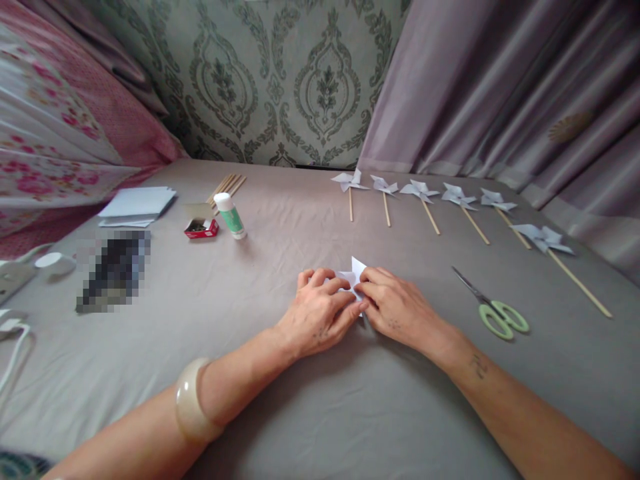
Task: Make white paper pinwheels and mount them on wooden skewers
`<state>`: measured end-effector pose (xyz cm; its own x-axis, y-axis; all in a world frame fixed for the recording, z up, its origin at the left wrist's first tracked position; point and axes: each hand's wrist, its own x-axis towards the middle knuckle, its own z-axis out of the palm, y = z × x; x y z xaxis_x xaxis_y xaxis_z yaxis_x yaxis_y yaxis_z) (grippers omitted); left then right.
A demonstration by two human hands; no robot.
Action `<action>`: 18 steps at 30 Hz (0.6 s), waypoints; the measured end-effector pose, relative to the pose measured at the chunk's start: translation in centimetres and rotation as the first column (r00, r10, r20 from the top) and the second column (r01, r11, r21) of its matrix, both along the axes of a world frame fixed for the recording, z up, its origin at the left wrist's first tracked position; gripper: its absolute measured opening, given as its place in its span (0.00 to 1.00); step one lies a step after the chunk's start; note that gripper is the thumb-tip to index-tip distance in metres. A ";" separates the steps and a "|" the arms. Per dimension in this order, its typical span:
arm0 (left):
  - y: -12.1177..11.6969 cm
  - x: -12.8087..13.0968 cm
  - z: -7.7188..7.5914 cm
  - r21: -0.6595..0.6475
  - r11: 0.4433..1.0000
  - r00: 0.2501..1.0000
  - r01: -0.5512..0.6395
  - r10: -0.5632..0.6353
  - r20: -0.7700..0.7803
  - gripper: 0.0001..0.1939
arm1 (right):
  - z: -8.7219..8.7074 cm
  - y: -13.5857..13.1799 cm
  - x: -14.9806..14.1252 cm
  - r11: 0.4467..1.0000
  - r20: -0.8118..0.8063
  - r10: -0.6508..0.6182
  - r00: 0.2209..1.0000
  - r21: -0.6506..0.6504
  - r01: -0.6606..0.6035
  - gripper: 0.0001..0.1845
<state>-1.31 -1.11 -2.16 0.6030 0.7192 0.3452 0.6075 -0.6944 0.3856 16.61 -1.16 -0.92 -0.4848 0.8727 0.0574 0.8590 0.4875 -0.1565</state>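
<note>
Both of my hands meet over a white paper pinwheel [358,268] in the middle of the cloth-covered surface. My left hand [323,310] presses it from the left, fingers bent and closed on the paper. From the other side, my right hand [393,303] pinches the paper near its centre. One pointed blade sticks up between the hands; most of the rest is hidden under the fingers. No stick shows on this one. Right of my right hand lie scissors [493,311] with green handles, blades pointing away to the upper left.
Several finished pinwheels on sticks [423,193] lie in a row at the back right. Left of centre stand a glue stick [231,217] and a small red box [201,230], with loose wooden sticks [230,187] behind. Stacked paper [136,205] and a power strip [11,279] are farther left.
</note>
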 end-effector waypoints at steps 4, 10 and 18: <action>0.4 -0.5 0.4 -0.040 0.986 0.964 -0.160 0.165 0.210 0.19 | 0.8 0.3 -0.1 0.999 0.069 0.029 0.997 -0.027 -0.027 0.13; 1.4 -0.9 0.5 -0.165 0.933 0.881 -0.319 0.356 0.312 0.23 | 1.1 0.4 -0.2 0.997 0.090 0.024 0.996 -0.080 -0.016 0.14; 2.7 -1.3 0.1 -0.281 0.889 0.815 -0.361 0.447 0.370 0.27 | 1.6 1.0 -0.5 0.993 0.083 -0.033 0.996 -0.109 0.042 0.16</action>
